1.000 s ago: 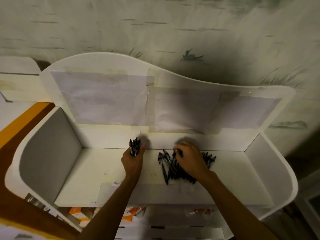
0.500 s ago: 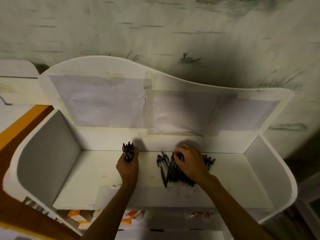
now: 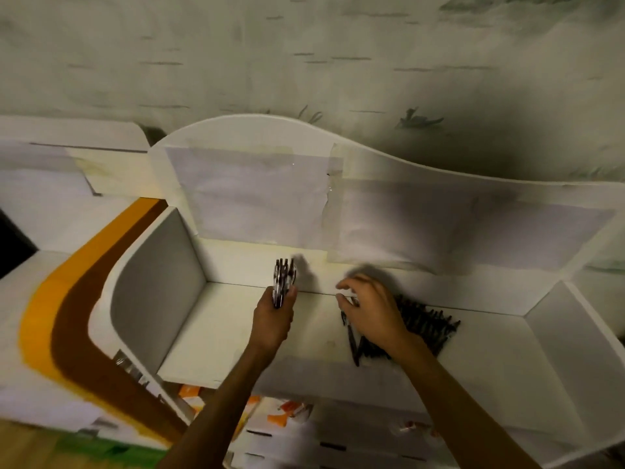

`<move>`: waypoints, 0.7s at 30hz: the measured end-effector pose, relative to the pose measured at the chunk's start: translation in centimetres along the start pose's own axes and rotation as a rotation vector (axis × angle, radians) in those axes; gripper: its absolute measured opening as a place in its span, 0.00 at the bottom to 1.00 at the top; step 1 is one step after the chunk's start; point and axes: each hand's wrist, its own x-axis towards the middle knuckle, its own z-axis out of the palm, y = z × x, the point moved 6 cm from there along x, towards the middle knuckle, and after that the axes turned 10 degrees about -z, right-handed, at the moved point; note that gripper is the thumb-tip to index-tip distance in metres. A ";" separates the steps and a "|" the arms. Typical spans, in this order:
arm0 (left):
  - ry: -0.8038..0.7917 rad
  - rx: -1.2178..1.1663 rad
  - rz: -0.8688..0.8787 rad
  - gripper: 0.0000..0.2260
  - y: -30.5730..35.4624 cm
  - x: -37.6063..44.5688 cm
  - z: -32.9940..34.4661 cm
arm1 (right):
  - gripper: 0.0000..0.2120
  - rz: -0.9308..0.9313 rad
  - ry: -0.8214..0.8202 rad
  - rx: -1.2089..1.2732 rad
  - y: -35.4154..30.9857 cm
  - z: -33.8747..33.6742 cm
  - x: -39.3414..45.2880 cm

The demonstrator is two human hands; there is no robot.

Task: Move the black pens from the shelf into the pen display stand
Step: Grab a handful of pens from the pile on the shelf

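Left hand [image 3: 272, 321]: I'm gripping a bundle [image 3: 283, 282] of pens upright.
Right hand [image 3: 373, 313]: I'm hovering it, fingers loosely spread, over the pile [image 3: 426, 324] on the shelf [image 3: 236, 350].

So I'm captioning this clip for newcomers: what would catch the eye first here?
The dark heap of black pens on the white shelf, right of centre, with the right hand over its left edge. Next, the left hand gripping an upright bundle of pens near the back wall.
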 end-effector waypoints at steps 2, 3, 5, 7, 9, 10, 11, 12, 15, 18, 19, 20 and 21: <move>-0.076 -0.053 -0.005 0.10 1.1 -0.9 -1.8 | 0.11 -0.046 0.006 -0.001 -2.2 0.4 1.1; -0.104 -0.088 0.000 0.09 1.8 -1.3 -2.8 | 0.11 -0.067 0.016 0.001 -3.4 0.4 1.7; -0.145 -0.140 0.022 0.08 3.5 -2.4 -5.2 | 0.10 -0.103 0.038 0.003 -5.8 0.6 2.8; -0.143 -0.155 0.070 0.09 5.0 -3.8 -8.0 | 0.10 -0.135 0.055 0.001 -8.4 0.8 3.8; -0.099 -0.162 0.132 0.12 6.3 -5.2 -11.2 | 0.10 -0.161 0.067 0.008 -11.3 1.2 4.7; -0.070 -0.180 0.155 0.13 6.9 -5.9 -13.0 | 0.10 -0.175 0.075 0.013 -12.9 1.4 5.1; -0.044 -0.202 0.169 0.14 7.3 -6.6 -14.8 | 0.10 -0.190 0.079 0.017 -14.5 1.6 5.5; -0.027 -0.221 0.171 0.15 7.7 -7.2 -16.6 | 0.11 -0.208 0.079 0.018 -16.3 1.9 5.8; 0.009 -0.233 0.175 0.14 8.1 -8.6 -21.5 | 0.12 -0.265 0.073 0.016 -21.5 3.0 6.4; 0.060 -0.230 0.189 0.12 8.2 -9.8 -27.2 | 0.13 -0.276 0.068 0.018 -27.0 4.8 6.6; 0.072 -0.210 0.190 0.11 8.1 -10.1 -29.0 | 0.13 -0.282 0.068 0.021 -28.8 5.5 6.5; 0.082 -0.186 0.192 0.10 8.0 -10.5 -30.8 | 0.13 -0.291 0.071 0.021 -30.6 6.2 6.5; 0.089 -0.169 0.195 0.10 7.9 -10.8 -32.7 | 0.12 -0.302 0.077 0.018 -32.4 6.9 6.4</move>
